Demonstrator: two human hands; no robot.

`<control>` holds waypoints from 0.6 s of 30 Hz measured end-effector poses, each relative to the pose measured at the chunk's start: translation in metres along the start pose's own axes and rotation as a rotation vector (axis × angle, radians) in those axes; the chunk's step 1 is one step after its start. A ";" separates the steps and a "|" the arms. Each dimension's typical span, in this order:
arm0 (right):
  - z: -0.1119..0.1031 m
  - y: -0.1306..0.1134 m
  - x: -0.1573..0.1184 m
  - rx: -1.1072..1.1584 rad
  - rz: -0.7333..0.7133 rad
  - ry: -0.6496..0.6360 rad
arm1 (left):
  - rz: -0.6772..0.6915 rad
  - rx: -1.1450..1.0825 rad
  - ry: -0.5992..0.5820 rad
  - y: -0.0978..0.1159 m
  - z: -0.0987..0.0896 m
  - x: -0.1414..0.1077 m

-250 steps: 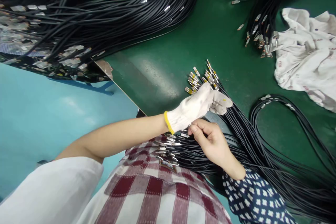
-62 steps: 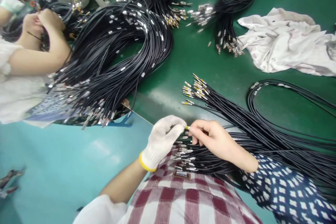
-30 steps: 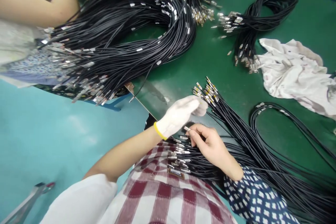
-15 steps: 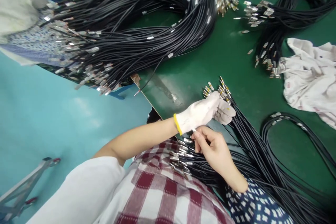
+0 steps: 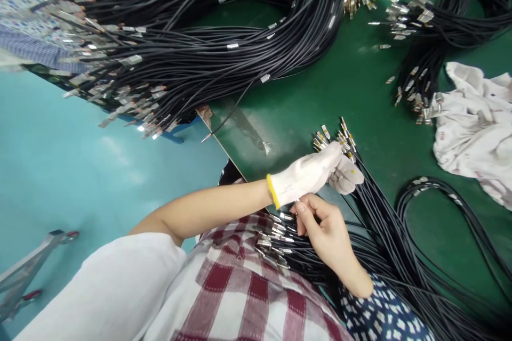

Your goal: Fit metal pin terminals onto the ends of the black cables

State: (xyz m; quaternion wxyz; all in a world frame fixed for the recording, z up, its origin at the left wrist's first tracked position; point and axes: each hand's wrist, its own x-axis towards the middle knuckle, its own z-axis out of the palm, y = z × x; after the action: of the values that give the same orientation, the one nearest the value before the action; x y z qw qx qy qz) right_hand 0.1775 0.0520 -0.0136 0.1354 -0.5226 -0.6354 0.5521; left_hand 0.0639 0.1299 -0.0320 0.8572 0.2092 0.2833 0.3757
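My left hand [image 5: 314, 170], in a white glove with a yellow cuff, reaches across to a bundle of black cables with yellow-marked metal ends [image 5: 348, 138]. Its fingers are curled together; what lies inside them is hidden. Close below the glove's wrist, my bare right hand [image 5: 326, 226] pinches a small silver cable terminal, mostly covered by the fingertips. Beneath that hand, black cables [image 5: 360, 253] run to the right, and their silver terminals [image 5: 280, 237] lie near the checked apron.
A large coil of black cables [image 5: 224, 58] hangs over the green table's edge at upper left. More cables [image 5: 424, 42] and a crumpled white cloth [image 5: 464, 133] lie at right, above a cable loop [image 5: 440, 186]. A metal frame on wheels [image 5: 32, 266] stands on the floor.
The view has shifted slightly, and the gloved hand sits a little farther right. The terminal in my right hand shows less than before. A pale shape at upper left has left the view.
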 end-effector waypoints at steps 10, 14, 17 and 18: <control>0.001 -0.001 0.000 -0.008 -0.005 0.006 | 0.015 -0.011 -0.032 -0.001 -0.004 0.000; 0.000 -0.002 0.000 -0.011 -0.008 0.009 | 0.002 -0.014 -0.031 0.000 -0.004 -0.001; 0.000 -0.003 0.000 -0.007 -0.006 0.007 | 0.013 -0.031 -0.032 -0.001 -0.003 -0.001; 0.000 -0.003 0.000 -0.006 -0.002 0.007 | 0.015 -0.036 -0.029 -0.001 -0.003 -0.002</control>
State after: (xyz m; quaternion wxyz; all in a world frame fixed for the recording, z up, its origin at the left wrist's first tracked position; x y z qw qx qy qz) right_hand 0.1762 0.0530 -0.0111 0.1367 -0.5241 -0.6372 0.5484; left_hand 0.0619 0.1285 -0.0340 0.8621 0.2012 0.2625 0.3839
